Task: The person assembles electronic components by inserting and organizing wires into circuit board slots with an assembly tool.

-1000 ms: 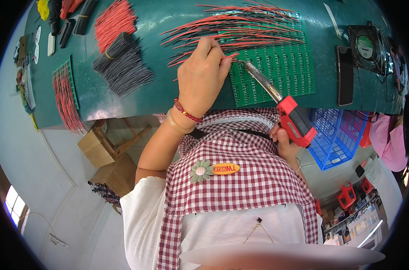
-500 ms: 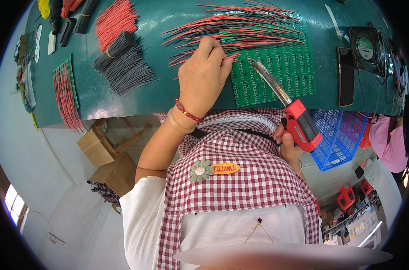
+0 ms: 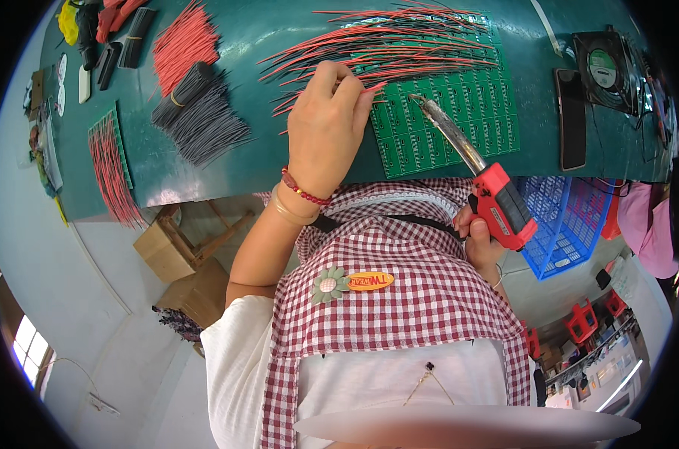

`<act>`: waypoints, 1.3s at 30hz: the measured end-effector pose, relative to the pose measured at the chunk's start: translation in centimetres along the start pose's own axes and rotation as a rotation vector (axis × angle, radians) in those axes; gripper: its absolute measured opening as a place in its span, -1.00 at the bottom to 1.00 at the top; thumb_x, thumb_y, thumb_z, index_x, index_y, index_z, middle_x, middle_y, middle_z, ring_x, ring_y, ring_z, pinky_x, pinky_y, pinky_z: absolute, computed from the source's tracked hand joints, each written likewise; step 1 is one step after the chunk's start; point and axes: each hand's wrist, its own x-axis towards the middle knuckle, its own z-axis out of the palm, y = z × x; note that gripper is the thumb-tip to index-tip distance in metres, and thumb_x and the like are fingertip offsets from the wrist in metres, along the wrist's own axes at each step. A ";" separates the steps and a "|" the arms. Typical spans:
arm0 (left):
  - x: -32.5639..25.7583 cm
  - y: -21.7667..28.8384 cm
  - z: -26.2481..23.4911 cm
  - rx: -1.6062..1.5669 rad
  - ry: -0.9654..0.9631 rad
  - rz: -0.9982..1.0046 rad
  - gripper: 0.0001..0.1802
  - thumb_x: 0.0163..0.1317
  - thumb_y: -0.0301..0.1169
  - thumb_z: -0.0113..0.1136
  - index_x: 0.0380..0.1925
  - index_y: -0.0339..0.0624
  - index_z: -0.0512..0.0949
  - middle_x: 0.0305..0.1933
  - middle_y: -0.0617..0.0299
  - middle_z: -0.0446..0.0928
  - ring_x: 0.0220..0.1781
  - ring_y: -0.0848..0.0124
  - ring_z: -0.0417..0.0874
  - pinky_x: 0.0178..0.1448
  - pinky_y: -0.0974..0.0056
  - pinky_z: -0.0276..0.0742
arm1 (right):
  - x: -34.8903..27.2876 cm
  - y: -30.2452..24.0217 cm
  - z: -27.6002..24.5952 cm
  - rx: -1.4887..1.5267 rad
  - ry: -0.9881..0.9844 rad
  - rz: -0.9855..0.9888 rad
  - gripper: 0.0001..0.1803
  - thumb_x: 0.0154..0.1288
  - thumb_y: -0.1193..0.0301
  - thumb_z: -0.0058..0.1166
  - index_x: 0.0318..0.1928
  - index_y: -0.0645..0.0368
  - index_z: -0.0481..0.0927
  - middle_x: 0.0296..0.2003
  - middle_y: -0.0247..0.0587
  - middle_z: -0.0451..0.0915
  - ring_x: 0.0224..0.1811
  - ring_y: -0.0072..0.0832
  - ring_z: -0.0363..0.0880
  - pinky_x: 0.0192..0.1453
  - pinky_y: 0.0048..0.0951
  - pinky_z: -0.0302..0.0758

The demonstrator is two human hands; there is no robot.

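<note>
My left hand (image 3: 326,129) rests on the green table (image 3: 280,45), its fingertips pinching a red wire at the left edge of a green circuit board panel (image 3: 459,112). Many red and black wires (image 3: 384,45) fan out from the board's far side. My right hand (image 3: 480,238) grips the red handle of a soldering iron (image 3: 496,202) near my checked apron. The iron's metal tip (image 3: 423,103) points at the board, just to the right of my left fingertips.
A bundle of black wires (image 3: 201,116) and a bundle of red wires (image 3: 181,41) lie to the left. A second board with red wires (image 3: 109,161) is at the far left. A black phone (image 3: 571,120), a fan (image 3: 607,69) and a blue basket (image 3: 571,224) are on the right; cardboard boxes (image 3: 194,288) sit under the table.
The soldering iron and my right hand have shifted slightly to the right, with the tip staying over the board. My left hand has kept its place on the wire.
</note>
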 end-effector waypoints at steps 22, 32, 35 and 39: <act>-0.4 -1.1 -0.9 0.050 0.048 0.009 -0.89 0.08 -0.44 0.17 -0.42 -0.18 0.45 -0.37 0.20 0.42 -0.35 0.23 0.50 -0.36 0.23 0.45 | 0.2 0.1 0.0 0.014 -0.012 -0.002 -0.66 0.29 0.23 0.01 -0.23 0.31 0.39 -0.54 -0.29 0.38 -0.53 -0.60 0.31 -0.44 -0.57 0.30; -0.4 0.1 -0.6 0.074 -0.134 -0.102 -0.86 -0.01 -0.41 0.24 -0.46 -0.19 0.51 -0.36 0.20 0.43 -0.28 0.26 0.49 -0.33 0.23 0.46 | 0.1 0.8 -0.2 0.008 0.008 -0.023 -0.42 0.23 0.18 0.08 0.08 0.39 0.29 -0.53 -0.20 0.43 -0.62 -0.57 0.30 -0.47 -0.51 0.34; -0.1 0.1 -0.6 -0.022 -0.111 -0.165 -0.88 -0.01 -0.41 0.25 -0.49 -0.19 0.53 -0.37 0.20 0.43 -0.27 0.26 0.50 -0.34 0.23 0.46 | 0.1 0.3 0.1 0.028 -0.016 -0.020 -0.63 0.28 0.22 0.04 -0.16 0.32 0.38 -0.52 -0.29 0.40 -0.51 -0.60 0.32 -0.44 -0.57 0.30; 0.0 0.5 -1.1 0.038 -0.092 -0.123 -0.89 -0.01 -0.41 0.25 -0.50 -0.19 0.55 -0.36 0.21 0.43 -0.28 0.26 0.51 -0.36 0.21 0.46 | 0.1 0.3 0.1 0.040 -0.032 -0.009 -0.62 0.29 0.23 0.03 -0.12 0.33 0.37 -0.52 -0.28 0.40 -0.52 -0.60 0.33 -0.44 -0.57 0.30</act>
